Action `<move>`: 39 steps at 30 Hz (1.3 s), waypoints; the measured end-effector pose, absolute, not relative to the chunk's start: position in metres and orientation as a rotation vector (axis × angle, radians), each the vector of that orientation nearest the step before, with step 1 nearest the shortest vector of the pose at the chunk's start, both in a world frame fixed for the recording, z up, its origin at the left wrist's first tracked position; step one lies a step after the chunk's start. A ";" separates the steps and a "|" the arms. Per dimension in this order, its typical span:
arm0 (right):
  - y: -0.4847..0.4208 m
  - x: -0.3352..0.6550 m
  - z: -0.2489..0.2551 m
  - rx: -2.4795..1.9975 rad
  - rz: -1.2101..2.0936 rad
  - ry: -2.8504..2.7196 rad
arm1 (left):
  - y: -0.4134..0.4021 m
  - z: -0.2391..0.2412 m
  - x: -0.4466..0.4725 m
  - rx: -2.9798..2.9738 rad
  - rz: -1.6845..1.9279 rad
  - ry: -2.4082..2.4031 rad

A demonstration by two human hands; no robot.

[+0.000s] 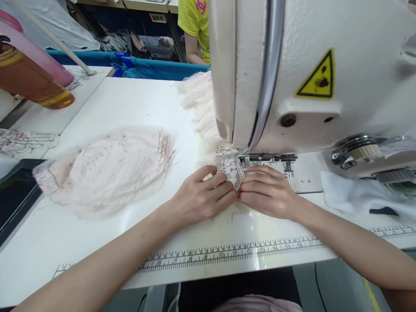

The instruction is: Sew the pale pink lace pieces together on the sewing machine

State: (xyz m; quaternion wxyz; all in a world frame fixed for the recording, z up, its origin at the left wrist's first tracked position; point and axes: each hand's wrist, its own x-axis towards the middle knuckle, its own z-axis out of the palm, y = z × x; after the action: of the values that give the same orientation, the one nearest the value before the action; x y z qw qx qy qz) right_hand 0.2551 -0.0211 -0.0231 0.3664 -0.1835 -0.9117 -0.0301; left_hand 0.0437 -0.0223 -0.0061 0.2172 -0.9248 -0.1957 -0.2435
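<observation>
Pale cream lace (229, 167) lies under the presser foot of a white sewing machine (302, 125), and its gathered part trails back along the machine's left side. My left hand (206, 193) is on the lace's left, fingers curled and closed on its near edge. From the right, my right hand (268, 193) pinches the same edge, its fingers pressed together close to the presser foot. The two hands meet just in front of the foot. The fingertips partly hide the lace there.
A heap of sheer pale lace pieces (113, 169) with loose threads lies left on the white table (156, 104). Bottles (39, 78) and a dark tray-like object (19, 195) stand farther left. White cloth (357, 193) lies right. A person in a yellow shirt (195, 26) sits beyond.
</observation>
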 end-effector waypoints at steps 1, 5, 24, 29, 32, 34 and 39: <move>-0.021 0.255 -0.024 -0.475 -0.082 -2.344 | -0.022 -0.007 0.043 -2.618 -0.655 -0.570; -0.021 0.257 -0.031 -0.465 -0.080 -2.361 | -0.017 -0.015 0.040 -2.842 -0.541 -0.773; -0.020 0.254 -0.029 -0.465 -0.118 -2.426 | -0.009 -0.017 0.033 -2.890 -0.390 -0.786; -0.019 0.253 -0.030 -0.446 -0.142 -2.412 | -0.009 -0.014 0.035 -2.878 -0.393 -0.808; -0.020 0.255 -0.033 -0.480 -0.150 -2.430 | -0.010 -0.014 0.036 -2.868 -0.387 -0.821; -0.021 0.257 -0.035 -0.516 -0.146 -2.447 | -0.011 -0.014 0.037 -2.862 -0.386 -0.823; -0.022 0.263 -0.035 -0.592 -0.162 -2.493 | -0.012 -0.015 0.040 -2.833 -0.376 -0.837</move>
State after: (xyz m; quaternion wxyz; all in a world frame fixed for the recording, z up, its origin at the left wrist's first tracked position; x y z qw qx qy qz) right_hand 0.2628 -0.0218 -0.0354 0.2831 -0.2211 -0.9313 -0.0606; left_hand 0.0401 -0.0124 -0.0148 0.0817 -0.9481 -0.2802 -0.1260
